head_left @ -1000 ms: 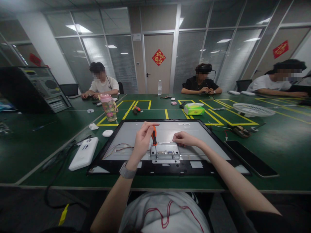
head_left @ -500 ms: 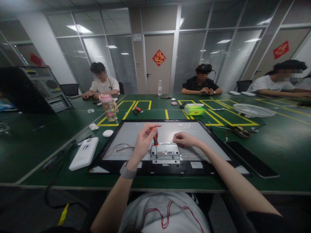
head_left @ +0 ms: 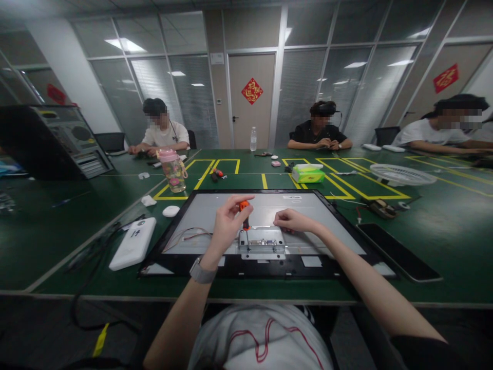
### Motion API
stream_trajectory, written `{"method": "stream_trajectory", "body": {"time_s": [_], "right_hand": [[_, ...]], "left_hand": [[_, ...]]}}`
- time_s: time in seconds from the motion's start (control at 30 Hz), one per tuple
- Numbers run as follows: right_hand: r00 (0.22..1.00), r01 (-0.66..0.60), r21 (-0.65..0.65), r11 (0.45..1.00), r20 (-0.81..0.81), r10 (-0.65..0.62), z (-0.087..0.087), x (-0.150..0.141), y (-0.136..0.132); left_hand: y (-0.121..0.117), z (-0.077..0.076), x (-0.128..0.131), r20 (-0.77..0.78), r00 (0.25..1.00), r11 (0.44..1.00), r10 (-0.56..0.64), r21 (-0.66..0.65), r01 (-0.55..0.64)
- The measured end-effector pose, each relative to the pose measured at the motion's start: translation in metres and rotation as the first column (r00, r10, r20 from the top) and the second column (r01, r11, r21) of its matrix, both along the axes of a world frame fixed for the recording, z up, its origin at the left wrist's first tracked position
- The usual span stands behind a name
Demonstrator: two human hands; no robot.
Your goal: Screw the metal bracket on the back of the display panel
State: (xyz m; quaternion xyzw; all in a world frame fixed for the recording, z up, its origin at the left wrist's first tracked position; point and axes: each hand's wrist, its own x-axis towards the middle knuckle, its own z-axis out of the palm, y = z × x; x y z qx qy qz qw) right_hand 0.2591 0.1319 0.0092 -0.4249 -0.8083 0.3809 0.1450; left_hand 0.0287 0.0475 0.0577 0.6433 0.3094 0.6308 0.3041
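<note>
My left hand (head_left: 229,218) is closed around the orange-and-black handle of a screwdriver (head_left: 245,218), with thumb on one side and fingers on the other. The screwdriver stands nearly upright, its shaft reaching down to the left part of a metal bracket (head_left: 272,239) with video ports on its front. This bracket lies on the grey back of a monitor panel (head_left: 323,218) with a black frame. My right hand (head_left: 291,221) rests by the bracket's upper right corner, fingers curled together; anything between the fingertips is hidden. Thin wires (head_left: 192,234) run left from the bracket.
Left of the panel lie a white power bank (head_left: 133,244), a round white case (head_left: 170,211) and a pink-lidded bottle (head_left: 173,172). A phone (head_left: 396,252) lies to the right. Beyond the panel are a green tissue pack (head_left: 308,173) and a white round grille (head_left: 402,174). Several people sit opposite.
The thumb and fingers of my left hand have shifted on the handle, and the screwdriver has turned and tilted slightly. My right hand has stayed in place.
</note>
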Motion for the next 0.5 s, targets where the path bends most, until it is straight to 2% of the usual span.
{"method": "stream_trajectory", "body": {"time_s": [0.07,0.13,0.3,0.37,0.5], "right_hand": [[1.0,0.004,-0.004,1.0,0.007,-0.003,0.0002,-0.0001,-0.0002],[1.0,0.009,-0.009,1.0,0.015,-0.009,0.0008,-0.0002,-0.0008],[1.0,0.002,-0.008,1.0,0.015,-0.002,0.0025,-0.0004,-0.0025],[1.0,-0.004,-0.002,1.0,0.009,0.004,0.0027,-0.0003,-0.0029],[1.0,-0.008,0.001,1.0,0.007,0.008,0.003,-0.0001,-0.0031]], "left_hand": [[0.0009,0.0005,-0.0005,-0.024,0.998,0.997,0.066,0.038,-0.065],[0.0026,-0.0006,-0.0013,-0.003,0.997,0.997,0.073,0.025,-0.073],[0.0052,-0.0047,-0.0024,0.139,0.989,0.995,-0.044,-0.086,0.056],[0.0043,-0.0036,-0.0019,0.128,0.992,0.996,-0.01,-0.087,0.022],[0.0015,0.0008,-0.0011,0.011,0.995,0.995,0.098,-0.004,-0.098]]}}
